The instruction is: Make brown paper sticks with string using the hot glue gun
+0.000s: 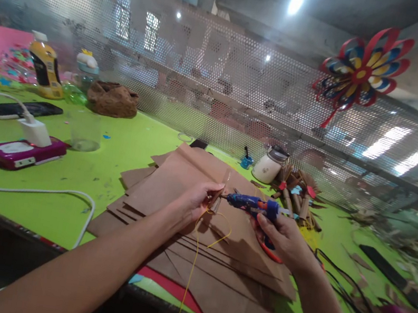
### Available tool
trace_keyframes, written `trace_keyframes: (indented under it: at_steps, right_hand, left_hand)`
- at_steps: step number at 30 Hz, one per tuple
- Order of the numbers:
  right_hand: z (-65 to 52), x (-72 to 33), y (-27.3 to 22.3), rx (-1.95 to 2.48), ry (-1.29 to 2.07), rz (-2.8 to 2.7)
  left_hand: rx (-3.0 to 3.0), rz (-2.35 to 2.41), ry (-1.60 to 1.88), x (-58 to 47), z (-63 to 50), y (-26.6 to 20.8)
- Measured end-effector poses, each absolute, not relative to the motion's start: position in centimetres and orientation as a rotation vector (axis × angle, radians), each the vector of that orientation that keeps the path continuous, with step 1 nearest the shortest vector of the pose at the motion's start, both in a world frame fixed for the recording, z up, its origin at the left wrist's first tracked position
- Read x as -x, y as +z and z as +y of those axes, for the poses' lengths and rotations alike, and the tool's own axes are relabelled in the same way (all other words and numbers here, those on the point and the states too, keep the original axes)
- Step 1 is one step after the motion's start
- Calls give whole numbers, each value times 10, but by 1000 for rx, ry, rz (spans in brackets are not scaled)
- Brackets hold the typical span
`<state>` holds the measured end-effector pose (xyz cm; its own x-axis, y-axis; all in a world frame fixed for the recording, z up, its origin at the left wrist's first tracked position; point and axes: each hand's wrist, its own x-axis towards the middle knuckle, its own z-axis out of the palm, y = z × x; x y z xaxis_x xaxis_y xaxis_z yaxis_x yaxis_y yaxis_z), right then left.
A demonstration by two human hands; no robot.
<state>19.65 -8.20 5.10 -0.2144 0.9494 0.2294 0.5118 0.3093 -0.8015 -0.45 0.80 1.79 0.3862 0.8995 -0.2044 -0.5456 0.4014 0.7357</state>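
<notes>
My right hand [284, 236] grips a blue glue gun [251, 203], with a clear glue stick poking out of its back end. The nozzle points left and meets a small rolled piece of brown paper [216, 201], which my left hand [202, 198] pinches between its fingers. From this piece hangs a thin yellow string [193, 261], looping and trailing down past the table's front edge. Beneath both hands lies a fanned stack of brown paper sheets [172, 182]. Orange-red scissor handles [267, 249] show just under my right hand, their blades hidden.
Several brown paper figures [299, 193] lie behind my right hand, near a white jar [267, 165]. A purple power strip [25, 151] with a white plug, a phone [18, 109] and a clear cup [87, 131] are left. Black cables [346, 292] and paper scraps lie right. A perforated metal screen [213, 82] borders the back.
</notes>
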Motion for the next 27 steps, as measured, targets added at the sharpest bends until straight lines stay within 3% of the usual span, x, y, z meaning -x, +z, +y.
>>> trace_keyframes:
  at_steps: [27]
  right_hand:
    - [-75,-201,48,1232,795,-1847]
  left_hand:
    - [-623,695,1005,3,-1,25]
